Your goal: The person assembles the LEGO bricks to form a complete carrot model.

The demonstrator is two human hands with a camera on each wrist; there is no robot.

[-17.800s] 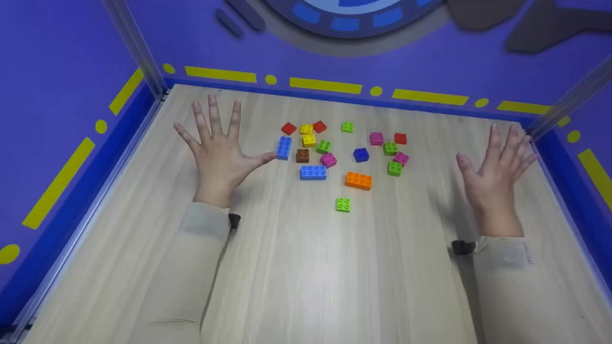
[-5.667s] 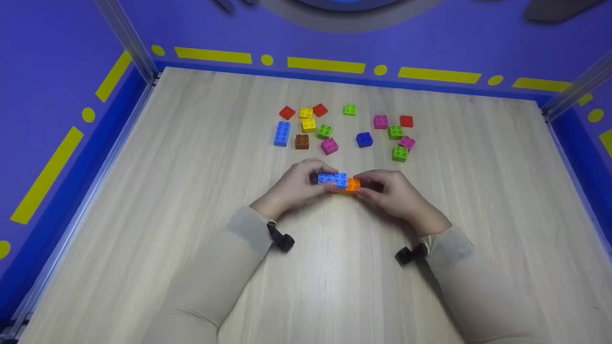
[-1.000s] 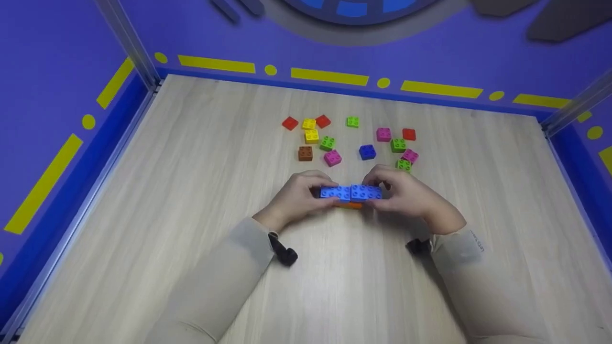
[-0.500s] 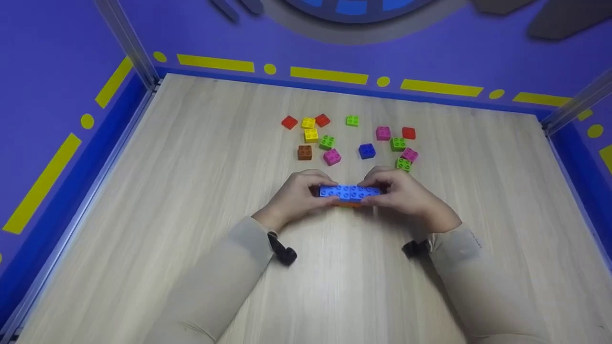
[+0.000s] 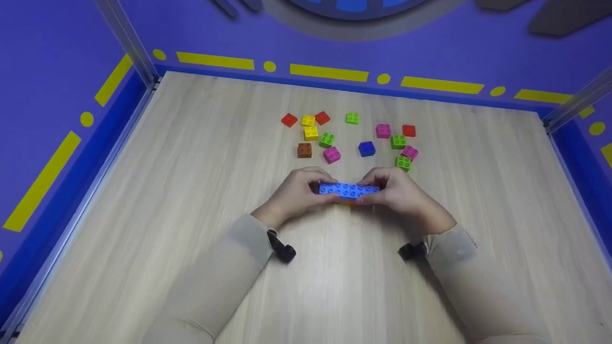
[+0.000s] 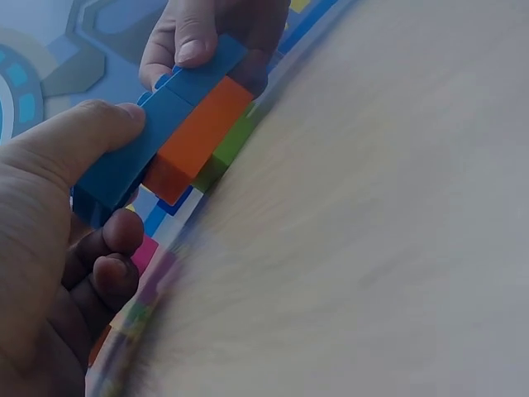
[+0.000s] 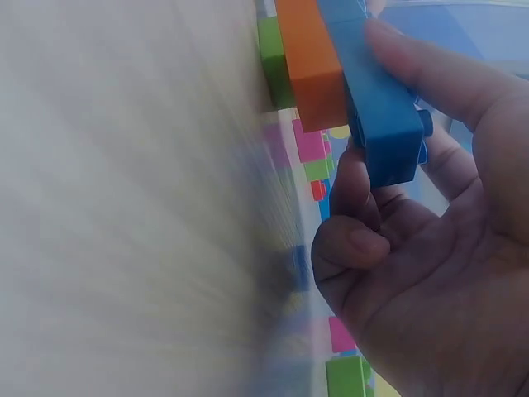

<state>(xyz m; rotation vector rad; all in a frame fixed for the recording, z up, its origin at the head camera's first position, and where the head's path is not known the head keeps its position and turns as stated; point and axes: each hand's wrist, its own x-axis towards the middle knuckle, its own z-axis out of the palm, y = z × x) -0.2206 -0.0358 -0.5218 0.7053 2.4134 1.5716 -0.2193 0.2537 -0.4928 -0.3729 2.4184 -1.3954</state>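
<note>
Two long blue bricks lie end to end, the left blue brick (image 5: 342,189) meeting the right blue brick (image 5: 362,190) with no visible gap. Both sit on top of an orange brick (image 6: 202,141), and a green brick (image 6: 229,149) is under the orange one. My left hand (image 5: 299,193) pinches the outer end of the left blue brick between thumb and fingers. The right blue brick's outer end is pinched by my right hand (image 5: 404,195); the right wrist view shows this blue end (image 7: 388,141) overhanging the orange. From the head view, the green brick is hidden.
Beyond the hands, several small bricks are scattered on the wooden table (image 5: 315,277), among them a brown brick (image 5: 304,150), a dark blue brick (image 5: 366,148) and a pink brick (image 5: 332,154). A light green brick (image 5: 403,163) lies just behind my right hand. Blue-purple walls (image 5: 334,43) enclose the table.
The second long blue brick came from the back left onto the orange brick. Over the last second it shifted slightly left and the gap between the blue bricks closed.
</note>
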